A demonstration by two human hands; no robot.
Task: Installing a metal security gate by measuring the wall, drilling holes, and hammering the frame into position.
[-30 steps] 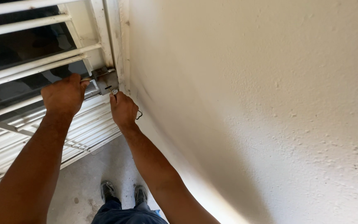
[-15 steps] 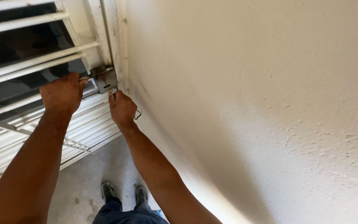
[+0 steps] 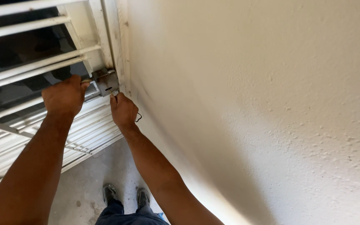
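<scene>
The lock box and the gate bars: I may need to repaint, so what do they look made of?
Lock box: probably bare steel, dull grey with brownish, rust-like patches. Gate bars: seemingly metal under white paint, thin straight rails. The left hand grips beside the box.

grey metal lock box (image 3: 106, 82), probably gate-mounted

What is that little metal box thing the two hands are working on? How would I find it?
Start at the big cream wall and follow its left edge to where the white barred gate meets it. There sits the lock box, between the left hand and the right hand. It is the only dull grey metal piece; everything around it is white or cream.
</scene>
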